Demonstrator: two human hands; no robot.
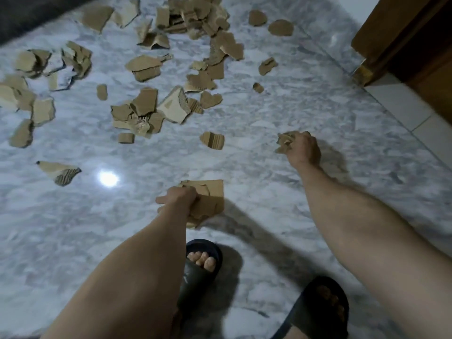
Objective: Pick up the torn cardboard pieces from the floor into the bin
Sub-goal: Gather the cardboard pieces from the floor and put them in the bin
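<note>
Head view: on the marble floor, the left hand has its fingers closed around a stack of flat cardboard pieces, just beyond the left sandal. Farther from that sandal and to its right, the right hand clutches small scraps. Torn pieces lie scattered well beyond the sandal; a wooden door stands far right.
</note>
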